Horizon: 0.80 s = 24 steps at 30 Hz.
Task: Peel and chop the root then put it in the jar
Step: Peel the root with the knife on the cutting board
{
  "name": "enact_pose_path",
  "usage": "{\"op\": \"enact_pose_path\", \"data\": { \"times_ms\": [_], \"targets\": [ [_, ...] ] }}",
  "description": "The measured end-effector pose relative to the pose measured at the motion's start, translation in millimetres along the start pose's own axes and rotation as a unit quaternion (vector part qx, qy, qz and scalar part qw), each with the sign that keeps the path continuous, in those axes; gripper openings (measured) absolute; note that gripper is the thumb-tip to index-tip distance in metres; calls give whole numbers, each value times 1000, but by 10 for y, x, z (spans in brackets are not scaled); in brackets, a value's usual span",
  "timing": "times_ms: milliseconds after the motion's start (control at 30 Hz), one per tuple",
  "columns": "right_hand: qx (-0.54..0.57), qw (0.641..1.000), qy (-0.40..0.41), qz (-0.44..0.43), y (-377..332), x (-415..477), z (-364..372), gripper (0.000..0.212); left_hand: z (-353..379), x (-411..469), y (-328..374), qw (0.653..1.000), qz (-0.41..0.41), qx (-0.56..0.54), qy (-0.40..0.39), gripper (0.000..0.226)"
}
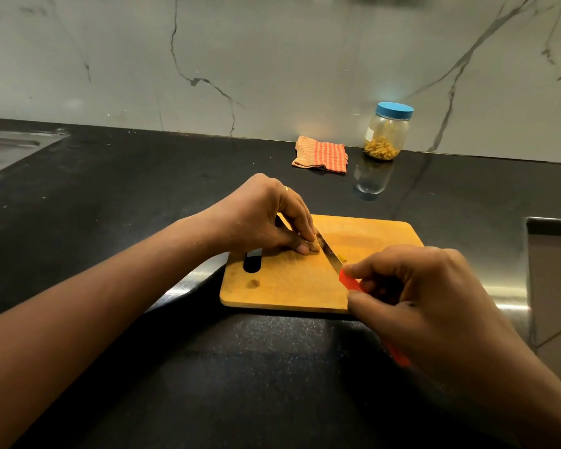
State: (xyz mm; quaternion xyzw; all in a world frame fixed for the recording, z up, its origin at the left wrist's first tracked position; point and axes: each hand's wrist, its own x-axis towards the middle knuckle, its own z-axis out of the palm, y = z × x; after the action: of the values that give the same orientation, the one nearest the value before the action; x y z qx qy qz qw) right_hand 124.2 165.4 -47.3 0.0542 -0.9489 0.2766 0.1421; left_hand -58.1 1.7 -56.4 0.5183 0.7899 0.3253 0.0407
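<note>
A wooden cutting board (pixel 292 286) lies on the black counter. My left hand (pixel 266 218) pinches a small brown piece of root (pixel 314 246) against the board. My right hand (pixel 428 296) grips the orange handle of a knife (pixel 330 254); the blade rests right beside the root, touching my left fingertips. A tiny root scrap (pixel 256 282) lies near the board's handle slot. The clear jar (pixel 386 132) with a blue lid stands at the back by the wall, lid on, with yellowish pieces inside.
A folded orange checked cloth (pixel 321 154) lies left of the jar. A steel sink (pixel 10 147) sits at the far left. A counter edge with a recess (pixel 551 254) is at the right. The marble wall backs the counter.
</note>
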Motion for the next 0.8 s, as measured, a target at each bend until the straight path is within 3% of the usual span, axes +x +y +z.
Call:
{"op": "enact_pose_path", "data": {
  "times_ms": [400, 800],
  "targets": [
    [-42, 999, -2, 2, -61, 160, 115, 21, 8, -3, 10, 1000, 14, 2, 3, 13],
    [-62, 997, -36, 10, -54, 224, 131, 26, 3, -5, 7, 1000, 8, 10, 8, 14]
  ]
}}
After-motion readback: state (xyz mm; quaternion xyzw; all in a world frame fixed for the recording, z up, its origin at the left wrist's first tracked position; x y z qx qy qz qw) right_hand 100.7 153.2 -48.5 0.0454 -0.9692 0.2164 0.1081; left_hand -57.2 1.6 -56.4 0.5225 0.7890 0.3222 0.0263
